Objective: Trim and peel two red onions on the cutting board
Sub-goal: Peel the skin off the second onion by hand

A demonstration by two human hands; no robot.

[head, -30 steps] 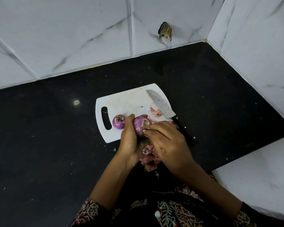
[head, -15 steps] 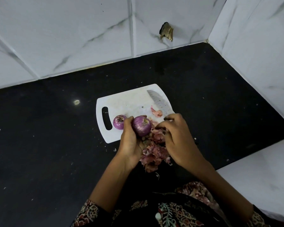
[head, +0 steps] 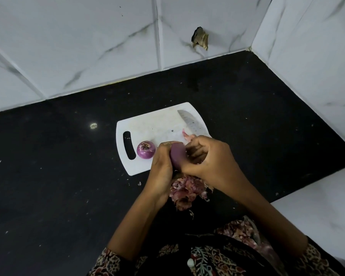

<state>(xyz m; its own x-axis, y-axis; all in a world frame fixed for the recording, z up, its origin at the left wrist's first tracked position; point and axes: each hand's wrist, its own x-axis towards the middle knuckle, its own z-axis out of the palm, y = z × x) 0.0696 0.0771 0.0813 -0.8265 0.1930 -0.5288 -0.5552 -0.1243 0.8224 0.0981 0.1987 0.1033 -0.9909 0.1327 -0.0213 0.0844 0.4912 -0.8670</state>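
Head view: left hand [head: 162,166] and right hand [head: 209,162] both curl round a peeled red onion [head: 176,156] above the white cutting board [head: 147,126]. Second onion [head: 146,150] sits beside the board's handle slot; knife [head: 191,123] lies right; skins [head: 187,191] heap below.

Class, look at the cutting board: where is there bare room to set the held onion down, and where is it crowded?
Free: the white cutting board between its handle slot and the knife blade, behind the trimmed onion. Crowded: the near right corner, where both hands, left hand and right hand, work the held onion above the peel pile.
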